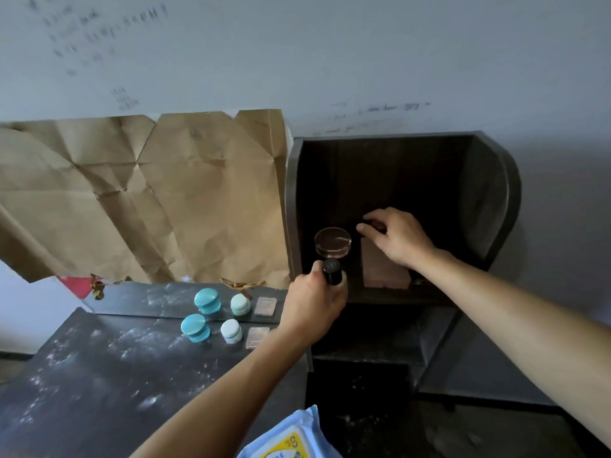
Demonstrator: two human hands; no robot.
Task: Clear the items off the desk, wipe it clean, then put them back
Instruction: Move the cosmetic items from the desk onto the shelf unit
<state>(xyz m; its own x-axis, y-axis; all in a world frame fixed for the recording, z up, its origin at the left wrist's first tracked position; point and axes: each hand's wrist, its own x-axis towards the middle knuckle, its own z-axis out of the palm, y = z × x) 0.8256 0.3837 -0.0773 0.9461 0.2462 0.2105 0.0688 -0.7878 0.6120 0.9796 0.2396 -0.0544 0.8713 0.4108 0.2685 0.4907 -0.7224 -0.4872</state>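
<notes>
My left hand [314, 302] grips a small black bottle [332, 272] at the front of a dark shelf unit [496, 193]. Just behind the bottle stands a clear pinkish round jar [332, 241] on the shelf. My right hand [396, 236] reaches deep into the shelf, fingers curled round a small dark thing that is hard to make out. Beside it stands a pinkish box [383, 269]. On the dusty black desk [99, 375] stand a turquoise-capped jar [195, 328], a white-capped jar [231, 330] and a pink compact [256, 337].
A mirror strip at the desk's back reflects the jars [208, 300]. Crumpled brown paper [148, 193] covers the wall behind. A blue and yellow wipes pack [291, 438] lies at the bottom edge. Lower shelf compartments [363, 342] sit under the open one.
</notes>
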